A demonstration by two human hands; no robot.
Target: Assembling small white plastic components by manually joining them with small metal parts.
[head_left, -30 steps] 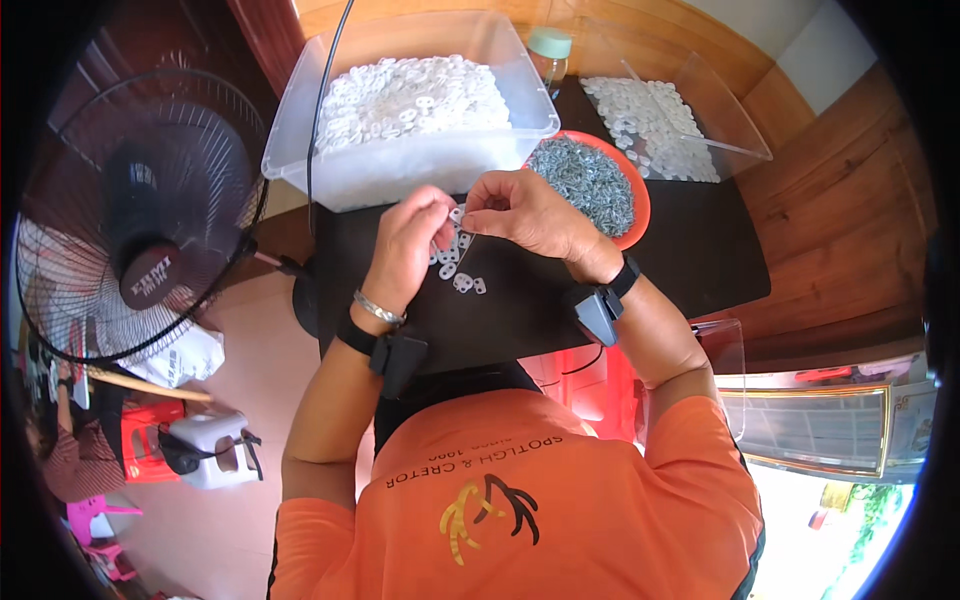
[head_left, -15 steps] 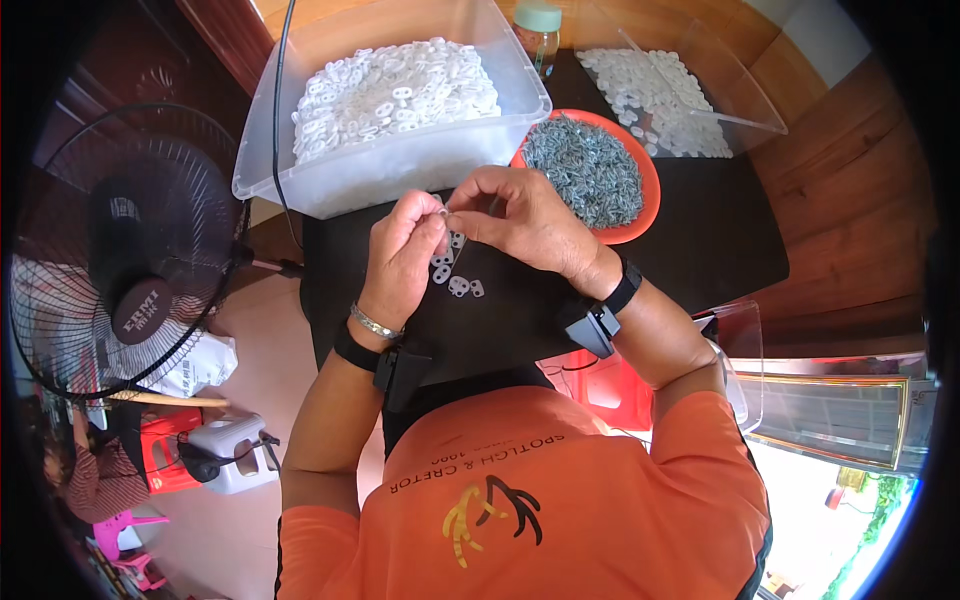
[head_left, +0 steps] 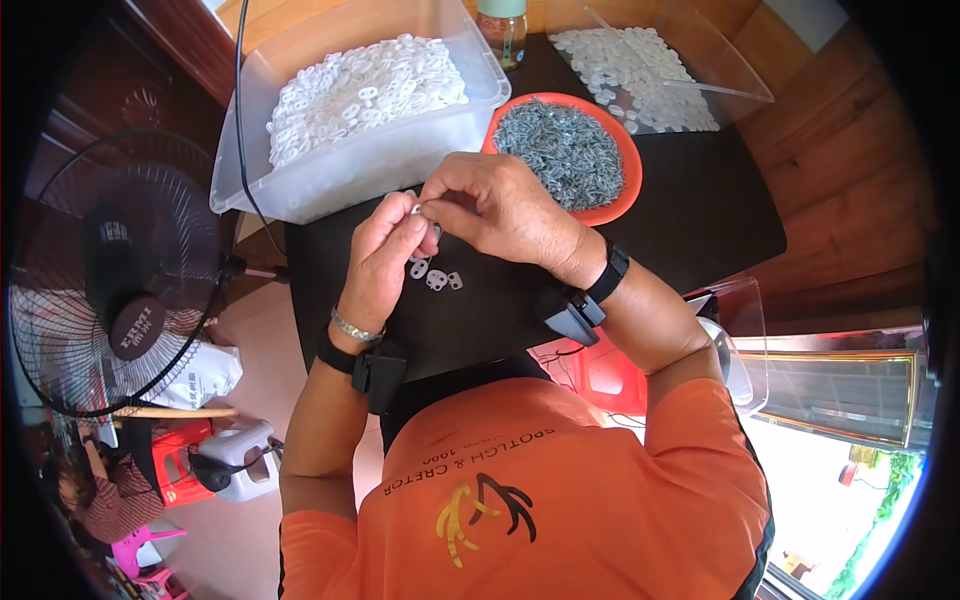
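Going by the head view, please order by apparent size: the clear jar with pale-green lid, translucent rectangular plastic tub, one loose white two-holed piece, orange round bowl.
1. Translucent rectangular plastic tub
2. Orange round bowl
3. Clear jar with pale-green lid, cut off above
4. Loose white two-holed piece

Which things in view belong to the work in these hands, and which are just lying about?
Likely in the work:
small white piece, where left hand and right hand meet
loose white pieces on the table
translucent tub of white pieces
orange bowl of grey pieces
clear box of white pieces

Apparently just about:
fan
lidded jar
white sack
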